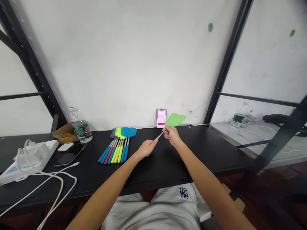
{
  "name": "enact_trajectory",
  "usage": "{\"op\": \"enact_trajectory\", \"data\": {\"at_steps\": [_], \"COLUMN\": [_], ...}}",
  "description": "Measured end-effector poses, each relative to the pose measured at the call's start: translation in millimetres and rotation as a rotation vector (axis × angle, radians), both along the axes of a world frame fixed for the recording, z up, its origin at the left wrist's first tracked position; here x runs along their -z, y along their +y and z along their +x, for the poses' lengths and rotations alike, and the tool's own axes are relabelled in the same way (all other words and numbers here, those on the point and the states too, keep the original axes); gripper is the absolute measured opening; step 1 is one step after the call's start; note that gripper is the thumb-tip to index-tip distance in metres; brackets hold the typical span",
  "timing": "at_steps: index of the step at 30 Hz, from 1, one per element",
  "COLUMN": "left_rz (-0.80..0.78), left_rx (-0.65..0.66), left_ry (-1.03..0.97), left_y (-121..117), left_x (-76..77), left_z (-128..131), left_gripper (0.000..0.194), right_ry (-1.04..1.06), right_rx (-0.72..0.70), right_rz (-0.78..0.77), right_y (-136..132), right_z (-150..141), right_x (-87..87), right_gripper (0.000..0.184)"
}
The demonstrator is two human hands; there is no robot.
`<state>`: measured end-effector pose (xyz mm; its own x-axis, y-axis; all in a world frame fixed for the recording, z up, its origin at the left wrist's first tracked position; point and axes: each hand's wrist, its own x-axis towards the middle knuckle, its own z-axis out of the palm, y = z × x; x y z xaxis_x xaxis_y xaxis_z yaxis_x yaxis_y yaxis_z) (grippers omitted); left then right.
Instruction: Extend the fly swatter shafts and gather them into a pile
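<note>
Nearest, below the edge of the black tabletop [192, 159], are the wearer's light trousers [153, 210], with dark lettering on one leg. White cables [61, 182] loop across the tabletop at the left, beside a white power strip [33, 156]. The left hand [146, 148] has its fingers closed on the thin shaft [161, 134] of a green leaf-shaped swatter [176, 119]; the right hand [171, 134] pinches the same swatter just below its green head — fingers together there too. The swatter is held up over the tabletop, slanting up to the right. Left of the hands, a fanned row of swatters [117, 150] lies flat, with blue, red and yellow grips — heads toward the wall. Further left are a dark phone [71, 155], a white case [65, 147], an open brown box [65, 133] and a water bottle [81, 126], upright. At the back, a lit phone [161, 119] stands near the white wall [134, 64].
</note>
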<state>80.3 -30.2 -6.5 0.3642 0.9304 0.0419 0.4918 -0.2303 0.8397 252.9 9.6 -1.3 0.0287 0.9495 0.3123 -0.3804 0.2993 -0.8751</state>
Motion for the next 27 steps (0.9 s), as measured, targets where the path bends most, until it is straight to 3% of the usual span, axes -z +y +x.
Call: {"op": "enact_trajectory", "data": {"at_steps": [3,7,12,17,24,27], "left_rz": [0.184,0.423,0.422,0.425,0.454,0.446], "left_rx": [0.016,-0.071,-0.092,-0.058,-0.012,0.033], "left_ry": [0.149,0.360,0.505,0.557,0.593,0.599], "left_y": [0,-2,-6,-8,-2,3], "left_x": [1.4,-0.5,-3.8,-5.9,-5.5,-3.0], "left_z": [-1,-2,-3,-3,-7,-16], "left_gripper": [0.058,0.058,0.059,0.060,0.061,0.061], "right_ry": [0.015,0.028,0.024,0.106,0.155,0.230], "right_rx": [0.030,0.089,0.186,0.381,0.453,0.577], "right_rz": [0.008,-0.031,-0.067,-0.120,-0.123,-0.175], "right_y": [3,5,7,11,22,27], "right_z": [13,11,9,28,38,55], "right_x": [-2.1,-0.7,-0.8,-6.3,-3.7,-2.3], "right_gripper": [0.036,0.037,0.038,0.037,0.036,0.035]}}
